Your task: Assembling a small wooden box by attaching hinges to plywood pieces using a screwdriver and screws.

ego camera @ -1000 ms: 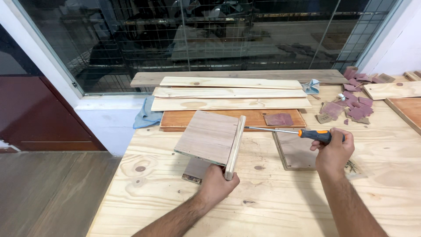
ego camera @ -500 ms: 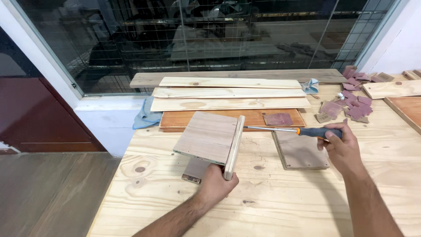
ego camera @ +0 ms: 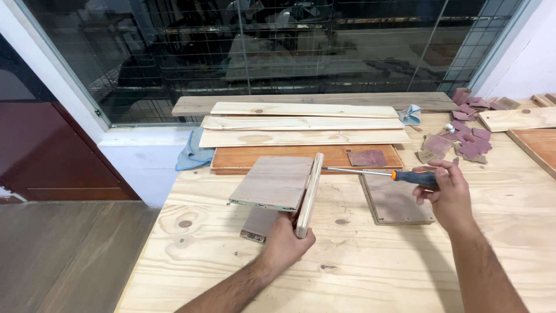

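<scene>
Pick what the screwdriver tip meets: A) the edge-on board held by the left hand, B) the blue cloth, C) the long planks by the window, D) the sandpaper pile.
A: the screwdriver in the right hand runs level, and its tip meets the side of the edge-on board that the left hand grips.

Even, soft daylight lit the pale pine plywood counter (ego camera: 370,272) brightly, and only faint, diffuse shadows lay under the left hand (ego camera: 285,240) and right hand (ego camera: 447,194). The dark wire-meshed glass window (ego camera: 272,52) showed dim reflections without harsh glare. The view was sharp throughout, though straight lines bowed slightly toward the edges.
</scene>
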